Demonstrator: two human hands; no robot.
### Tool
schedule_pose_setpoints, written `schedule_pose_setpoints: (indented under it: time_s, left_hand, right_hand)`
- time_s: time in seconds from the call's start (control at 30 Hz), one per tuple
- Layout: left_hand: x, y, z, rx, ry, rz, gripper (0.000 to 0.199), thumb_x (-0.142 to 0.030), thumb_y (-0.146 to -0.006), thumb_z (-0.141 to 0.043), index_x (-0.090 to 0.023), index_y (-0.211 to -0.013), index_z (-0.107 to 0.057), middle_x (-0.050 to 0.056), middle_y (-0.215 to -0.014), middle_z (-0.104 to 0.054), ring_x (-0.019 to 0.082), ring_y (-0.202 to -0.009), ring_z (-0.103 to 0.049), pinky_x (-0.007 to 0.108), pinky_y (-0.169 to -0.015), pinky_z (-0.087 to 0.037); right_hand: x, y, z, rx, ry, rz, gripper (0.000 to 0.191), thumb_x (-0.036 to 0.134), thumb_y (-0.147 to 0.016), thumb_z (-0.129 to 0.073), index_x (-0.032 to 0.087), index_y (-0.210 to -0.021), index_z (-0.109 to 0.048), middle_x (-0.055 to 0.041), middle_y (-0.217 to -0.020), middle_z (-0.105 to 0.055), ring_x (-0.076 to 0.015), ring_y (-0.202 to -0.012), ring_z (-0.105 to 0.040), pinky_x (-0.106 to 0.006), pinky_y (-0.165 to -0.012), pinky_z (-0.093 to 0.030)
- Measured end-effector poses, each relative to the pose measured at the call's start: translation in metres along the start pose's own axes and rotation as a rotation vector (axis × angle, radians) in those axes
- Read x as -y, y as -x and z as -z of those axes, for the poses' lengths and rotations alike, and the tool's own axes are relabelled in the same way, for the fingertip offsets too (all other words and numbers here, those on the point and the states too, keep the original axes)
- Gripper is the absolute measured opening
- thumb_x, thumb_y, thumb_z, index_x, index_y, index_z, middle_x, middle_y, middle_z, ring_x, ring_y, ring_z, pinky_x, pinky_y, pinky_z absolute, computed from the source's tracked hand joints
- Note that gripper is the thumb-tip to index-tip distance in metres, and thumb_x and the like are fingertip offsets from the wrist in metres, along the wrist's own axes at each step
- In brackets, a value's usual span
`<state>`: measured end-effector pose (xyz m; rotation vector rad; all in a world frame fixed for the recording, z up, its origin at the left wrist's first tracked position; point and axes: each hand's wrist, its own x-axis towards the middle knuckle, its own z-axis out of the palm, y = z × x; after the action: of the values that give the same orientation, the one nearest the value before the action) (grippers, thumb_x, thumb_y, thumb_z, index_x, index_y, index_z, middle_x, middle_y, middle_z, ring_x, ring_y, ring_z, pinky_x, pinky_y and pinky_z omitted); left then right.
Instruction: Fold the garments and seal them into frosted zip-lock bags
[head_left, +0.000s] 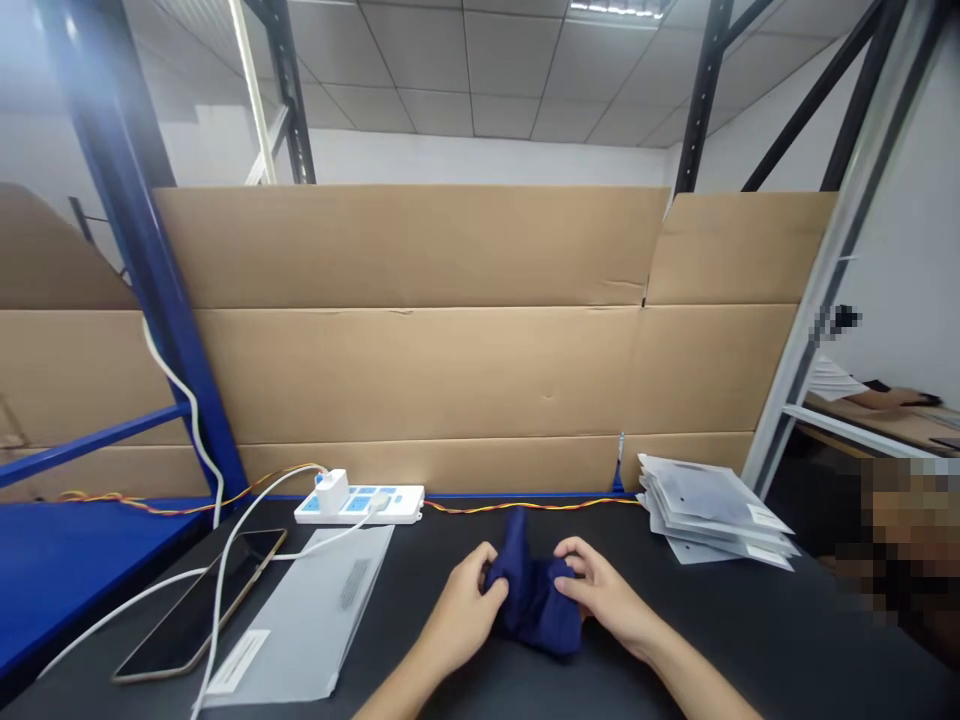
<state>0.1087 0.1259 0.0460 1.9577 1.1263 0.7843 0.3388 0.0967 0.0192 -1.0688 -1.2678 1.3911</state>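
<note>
A dark blue cloth [536, 600] is bunched up on the black table, with one part standing up in a peak at its left. My left hand [465, 610] pinches the left side of the cloth between thumb and fingers. On the right side, my right hand [604, 595] grips the cloth's edge, its thumb in front and its fingers partly behind. The cloth's lower part lies between both hands, near or on the tabletop.
Left on the black table [405, 600] lie a tablet [202, 605], grey plastic sleeves [307, 620], white cables and a power strip [360, 504]. Stacked sleeves [712, 510] sit at the right. Cardboard [450, 370] stands behind. Other people are partly visible far right.
</note>
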Motion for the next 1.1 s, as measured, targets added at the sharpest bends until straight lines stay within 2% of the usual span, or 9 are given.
schedule_pose_setpoints:
  time_s: [0.1, 0.33, 0.43, 0.57, 0.7, 0.87, 0.97, 1.03, 1.1]
  left_hand:
    - [0.015, 0.024, 0.021, 0.090, 0.125, 0.114, 0.009, -0.027, -0.089, -0.041, -0.021, -0.091, -0.048, -0.001, -0.077, -0.057, 0.017, -0.068, -0.061, 0.026, -0.061, -0.046]
    - [0.016, 0.083, 0.051, -0.004, -0.501, 0.136, 0.014, -0.023, -0.080, -0.052, -0.025, -0.094, -0.054, 0.001, -0.091, -0.061, 0.021, -0.081, -0.062, 0.031, -0.075, -0.048]
    - [0.000, 0.076, 0.034, -0.059, -0.508, 0.019, 0.030, -0.024, -0.086, -0.048, -0.028, -0.115, -0.052, 0.006, -0.109, -0.061, 0.024, -0.096, -0.061, 0.035, -0.085, -0.048]
    - [-0.022, 0.051, -0.007, 0.072, -0.602, -0.098, 0.041, -0.039, -0.079, -0.064, -0.027, -0.117, -0.057, 0.012, -0.121, -0.059, 0.037, -0.110, -0.056, 0.048, -0.092, -0.044]
    - [-0.028, 0.038, -0.016, 0.095, -0.606, -0.103, 0.016, -0.023, -0.079, -0.059, -0.024, -0.095, -0.059, 0.008, -0.107, -0.063, 0.031, -0.101, -0.059, 0.042, -0.086, -0.045]
    - [0.000, 0.054, 0.034, -0.044, -0.272, 0.009, 0.008, -0.027, -0.088, -0.049, -0.024, -0.082, -0.046, -0.002, -0.075, -0.056, 0.017, -0.071, -0.057, 0.025, -0.067, -0.045]
    - [0.032, 0.073, 0.069, -0.130, -0.367, 0.146, 0.011, -0.034, -0.090, -0.046, -0.024, -0.084, -0.047, -0.004, -0.067, -0.052, 0.018, -0.065, -0.057, 0.026, -0.064, -0.045]
    - [0.051, 0.085, 0.085, -0.177, -0.515, 0.212, 0.007, -0.029, -0.086, -0.048, -0.025, -0.088, -0.052, -0.001, -0.075, -0.059, 0.021, -0.070, -0.060, 0.030, -0.068, -0.047]
    - [0.061, 0.091, 0.092, -0.229, -0.609, 0.201, 0.021, -0.023, -0.082, -0.049, -0.026, -0.101, -0.056, 0.003, -0.098, -0.065, 0.025, -0.087, -0.064, 0.036, -0.078, -0.048]
  right_hand:
    - [0.001, 0.011, 0.008, -0.007, 0.094, -0.007, 0.034, 0.039, -0.078, -0.070, 0.029, -0.100, -0.046, 0.0087, -0.079, -0.052, -0.0053, -0.050, -0.048, -0.016, -0.043, -0.038]
    - [-0.003, 0.040, 0.021, 0.067, 0.217, -0.057, 0.027, 0.042, -0.086, -0.063, 0.028, -0.103, -0.048, 0.0043, -0.087, -0.055, -0.0072, -0.053, -0.053, -0.016, -0.039, -0.043]
    - [-0.003, 0.039, 0.020, 0.061, 0.226, -0.059, 0.027, 0.043, -0.086, -0.063, 0.028, -0.102, -0.049, 0.0049, -0.086, -0.054, -0.0069, -0.050, -0.054, -0.017, -0.039, -0.044]
    - [-0.003, 0.036, 0.024, 0.049, 0.211, -0.040, 0.026, 0.043, -0.086, -0.064, 0.027, -0.101, -0.049, 0.0049, -0.085, -0.053, -0.0075, -0.053, -0.055, -0.017, -0.041, -0.044]
    - [-0.003, 0.037, 0.036, -0.007, 0.273, -0.033, 0.027, 0.044, -0.086, -0.063, 0.026, -0.101, -0.049, 0.0052, -0.083, -0.052, -0.0064, -0.051, -0.051, -0.016, -0.038, -0.041]
    - [0.000, 0.040, 0.053, -0.014, 0.371, -0.031, 0.022, 0.042, -0.085, -0.061, 0.027, -0.099, -0.052, 0.0045, -0.083, -0.052, -0.0085, -0.055, -0.048, -0.016, -0.038, -0.042]
    - [0.002, 0.042, 0.060, -0.056, 0.446, -0.019, 0.022, 0.041, -0.085, -0.060, 0.027, -0.100, -0.053, 0.0041, -0.082, -0.052, -0.0102, -0.057, -0.048, -0.018, -0.039, -0.041]
    - [0.003, 0.043, 0.064, -0.106, 0.528, 0.025, 0.021, 0.037, -0.083, -0.063, 0.026, -0.098, -0.054, 0.0036, -0.083, -0.053, -0.0108, -0.060, -0.049, -0.020, -0.047, -0.044]
    - [0.004, 0.043, 0.068, -0.138, 0.612, 0.072, 0.017, 0.032, -0.082, -0.066, 0.024, -0.092, -0.054, 0.0037, -0.080, -0.053, -0.0115, -0.065, -0.049, -0.022, -0.058, -0.044]
